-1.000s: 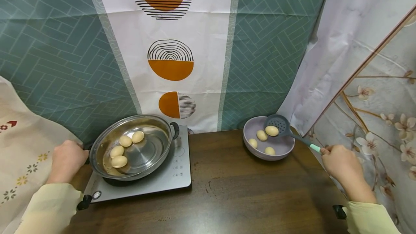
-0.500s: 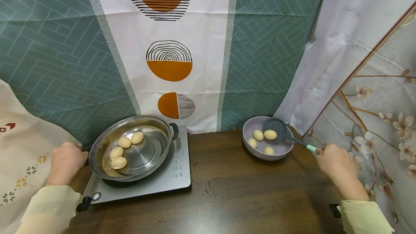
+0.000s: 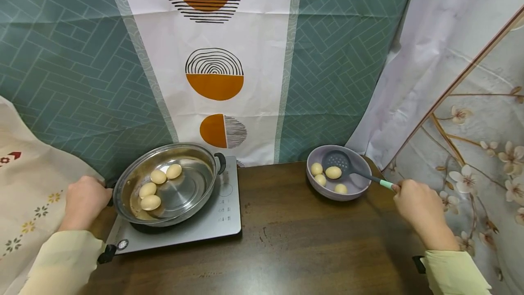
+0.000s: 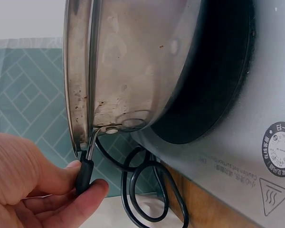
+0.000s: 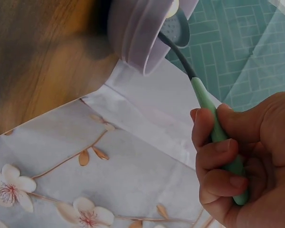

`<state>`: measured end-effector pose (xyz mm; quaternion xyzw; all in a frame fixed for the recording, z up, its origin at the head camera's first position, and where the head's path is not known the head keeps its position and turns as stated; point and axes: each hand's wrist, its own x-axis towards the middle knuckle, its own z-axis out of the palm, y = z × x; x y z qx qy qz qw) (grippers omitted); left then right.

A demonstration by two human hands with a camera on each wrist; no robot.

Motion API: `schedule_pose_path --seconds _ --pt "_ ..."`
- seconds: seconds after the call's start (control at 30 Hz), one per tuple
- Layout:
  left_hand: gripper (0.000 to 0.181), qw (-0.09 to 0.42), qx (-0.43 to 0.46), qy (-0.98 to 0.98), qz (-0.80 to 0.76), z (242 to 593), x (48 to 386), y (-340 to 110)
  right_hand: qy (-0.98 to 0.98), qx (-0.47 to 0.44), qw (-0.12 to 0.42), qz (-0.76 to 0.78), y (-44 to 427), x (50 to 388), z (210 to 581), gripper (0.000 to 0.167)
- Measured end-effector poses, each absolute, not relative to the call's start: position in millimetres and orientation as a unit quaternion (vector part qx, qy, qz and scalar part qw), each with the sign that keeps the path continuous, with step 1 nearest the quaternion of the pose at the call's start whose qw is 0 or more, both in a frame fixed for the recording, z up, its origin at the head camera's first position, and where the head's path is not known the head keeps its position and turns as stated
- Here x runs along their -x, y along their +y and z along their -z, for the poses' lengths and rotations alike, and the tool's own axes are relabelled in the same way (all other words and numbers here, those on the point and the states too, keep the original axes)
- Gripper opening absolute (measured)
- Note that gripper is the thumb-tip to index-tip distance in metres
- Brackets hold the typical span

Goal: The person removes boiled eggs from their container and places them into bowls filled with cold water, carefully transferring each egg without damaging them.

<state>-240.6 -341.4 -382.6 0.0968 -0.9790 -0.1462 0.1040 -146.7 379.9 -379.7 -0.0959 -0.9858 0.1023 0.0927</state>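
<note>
My left hand (image 3: 86, 199) pinches the black side handle (image 4: 85, 175) of a wide steel pan (image 3: 192, 216) between thumb and fingers. Several pale eggs (image 3: 150, 202) lie in the pan's left half. At the right, my right hand (image 3: 421, 211) has its fingers curled round the mint-green handle (image 5: 206, 100) of a grey skimmer. The perforated head (image 3: 336, 159) of the skimmer is inside a lilac bowl (image 3: 360, 190). One egg (image 3: 333, 172) lies at the front edge of that head; other eggs (image 3: 340, 189) rest in the bowl around it.
Beneath the pan is a silver induction cooker (image 3: 223, 222) on a dark wooden table (image 3: 286, 240). A black cord (image 4: 147, 190) loops behind the cooker. Patterned cloths (image 3: 327, 81) hang at the back, and a flowered covering (image 3: 491, 172) rises at the right.
My right hand and the skimmer have moved left, its head going further into the bowl. Eggs there have shifted left. The left hand and pan stay in place.
</note>
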Motion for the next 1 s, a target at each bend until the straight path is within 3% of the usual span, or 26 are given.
schedule_pose_path --seconds 0.67,1.0 --pt "0.037 0.112 -0.090 -0.979 0.146 382.5 241.5 -344.7 -0.973 0.083 0.208 -0.054 373.0 143.2 377.6 0.025" --pt "0.036 0.107 -0.102 -0.978 0.148 381.3 242.8 -341.3 -0.967 0.084 0.233 -0.053 373.5 143.0 375.7 0.024"
